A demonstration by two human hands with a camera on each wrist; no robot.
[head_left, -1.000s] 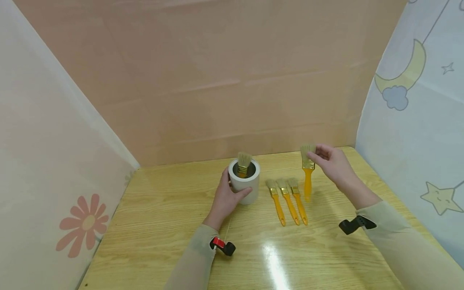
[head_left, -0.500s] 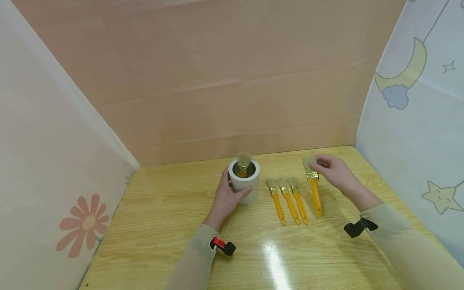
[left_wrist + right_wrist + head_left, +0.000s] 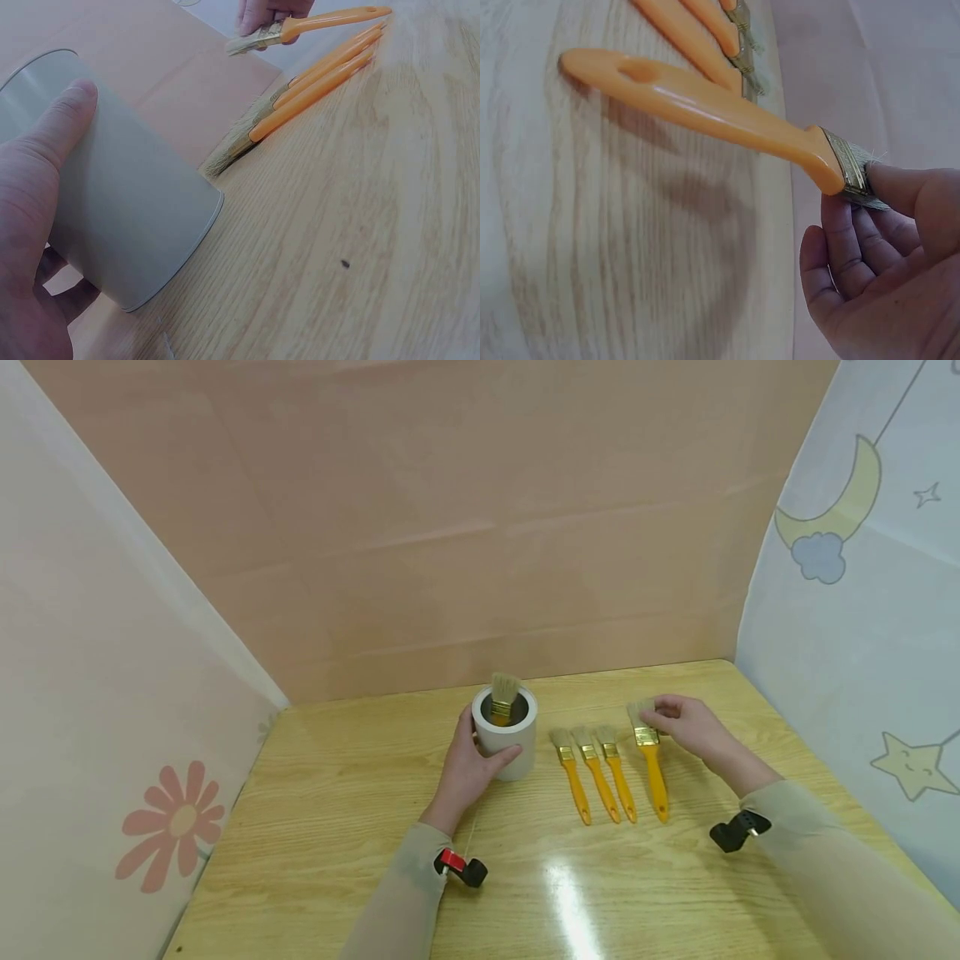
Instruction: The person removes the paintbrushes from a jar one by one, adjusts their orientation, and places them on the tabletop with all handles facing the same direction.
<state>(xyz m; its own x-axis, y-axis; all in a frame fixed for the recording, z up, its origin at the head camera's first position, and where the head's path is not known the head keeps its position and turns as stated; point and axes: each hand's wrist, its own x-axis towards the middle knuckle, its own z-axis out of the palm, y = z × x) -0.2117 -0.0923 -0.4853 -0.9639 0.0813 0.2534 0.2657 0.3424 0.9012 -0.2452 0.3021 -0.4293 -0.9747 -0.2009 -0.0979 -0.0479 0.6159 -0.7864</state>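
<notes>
My left hand [image 3: 467,770] grips a white cylindrical holder [image 3: 512,752] around its side. One paintbrush [image 3: 504,693] stands in the holder with its bristles up; its handle is mostly hidden inside. At the right, my right hand [image 3: 693,727] pinches another paintbrush [image 3: 654,772] near its bristles. That brush's orange handle [image 3: 705,109] points toward me, its end low at the wood in the right wrist view, while the bristle end is raised. Between the two hands lie three paintbrushes [image 3: 596,777] side by side, bristles away from me.
The wooden table [image 3: 337,810] meets a pinkish-brown backdrop [image 3: 465,568] at its far edge. White printed sheets rise on either side, with a flower [image 3: 180,821] on the left one and a moon [image 3: 847,506] on the right one.
My right hand has lowered its paintbrush toward the table, beside the row of three, with the handle end coming nearer to me. The left hand and the holder stay in place.
</notes>
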